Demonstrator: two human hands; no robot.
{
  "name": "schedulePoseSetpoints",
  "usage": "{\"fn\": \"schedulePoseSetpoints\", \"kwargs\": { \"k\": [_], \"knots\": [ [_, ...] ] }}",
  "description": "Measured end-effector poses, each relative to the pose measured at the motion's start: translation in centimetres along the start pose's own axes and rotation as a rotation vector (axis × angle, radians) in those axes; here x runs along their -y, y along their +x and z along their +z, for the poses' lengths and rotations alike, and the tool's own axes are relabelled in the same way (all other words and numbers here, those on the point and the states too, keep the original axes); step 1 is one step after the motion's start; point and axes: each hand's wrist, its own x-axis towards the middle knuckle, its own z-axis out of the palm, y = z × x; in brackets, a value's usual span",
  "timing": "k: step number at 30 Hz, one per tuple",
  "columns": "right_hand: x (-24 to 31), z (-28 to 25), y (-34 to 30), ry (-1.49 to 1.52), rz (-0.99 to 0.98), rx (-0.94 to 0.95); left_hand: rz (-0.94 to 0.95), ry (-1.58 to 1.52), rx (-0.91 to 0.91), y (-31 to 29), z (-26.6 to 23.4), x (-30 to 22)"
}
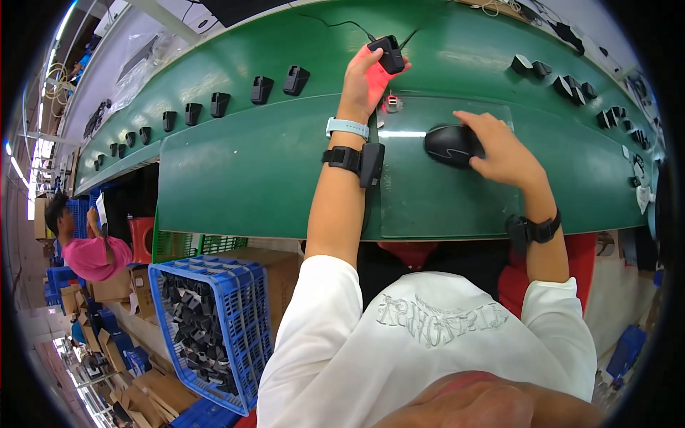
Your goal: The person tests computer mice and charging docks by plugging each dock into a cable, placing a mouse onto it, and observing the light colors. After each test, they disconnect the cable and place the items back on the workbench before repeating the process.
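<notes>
My left hand (366,80) is raised at the far middle of the green bench, its fingers closed round a small black box-shaped device (387,54). Thin black cables run up to this device, and red light falls on the palm. To the right, my right hand (503,150) straddles the end of a black computer mouse (448,145), thumb on the near side and fingers on the far side. The mouse sits on a clear sheet (449,207). Between the hands, a small red-and-white part (392,104) lies at the sheet's far left corner.
A curved row of black devices (220,105) stands along the left of the green bench (264,178). More black pieces (564,86) lie at the right. A blue crate (253,321) full of black parts stands at lower left. A person in pink (96,257) is farther left.
</notes>
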Motion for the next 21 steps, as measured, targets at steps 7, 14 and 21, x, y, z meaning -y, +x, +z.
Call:
{"fn": "schedulePoseSetpoints", "kwargs": {
  "k": [7,14,21],
  "knots": [
    [1.2,0.2,0.5,-0.126,0.409,-0.194,0.02,0.033,-0.004,0.4,-0.7,0.4],
    [1.8,3.1,4.6,-0.252,0.435,-0.167,0.016,0.05,0.009,0.4,-0.8,0.5],
    [-0.1,3.7,5.2,-0.113,0.181,-0.249,0.036,0.07,0.002,0.3,-0.5,0.3]
  ]
}}
